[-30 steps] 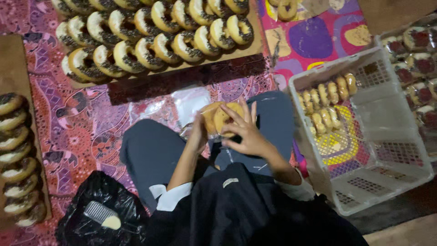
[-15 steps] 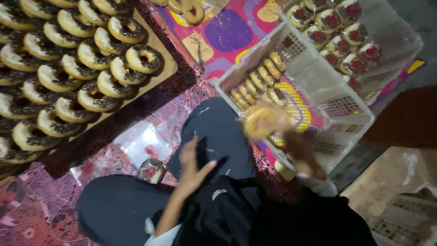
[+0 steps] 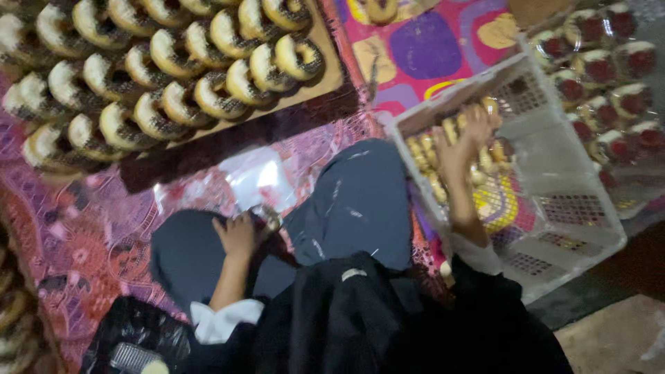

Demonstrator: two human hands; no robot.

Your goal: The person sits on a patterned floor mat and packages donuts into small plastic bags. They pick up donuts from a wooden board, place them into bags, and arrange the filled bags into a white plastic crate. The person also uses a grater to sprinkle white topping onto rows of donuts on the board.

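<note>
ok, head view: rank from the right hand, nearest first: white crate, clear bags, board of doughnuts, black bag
1. white crate: right hand is inside it, on the right.
2. clear bags: centre, by the knees.
3. board of doughnuts: upper left.
4. black bag: bottom left corner.

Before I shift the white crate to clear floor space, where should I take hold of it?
Grip the crate by its top rim at the near right corner, coming from above on the right. The walls are open lattice, so fingers could hook through just under the rim. The right hand is inside at the far left among the packed pastries, so keep clear of that end.
</note>
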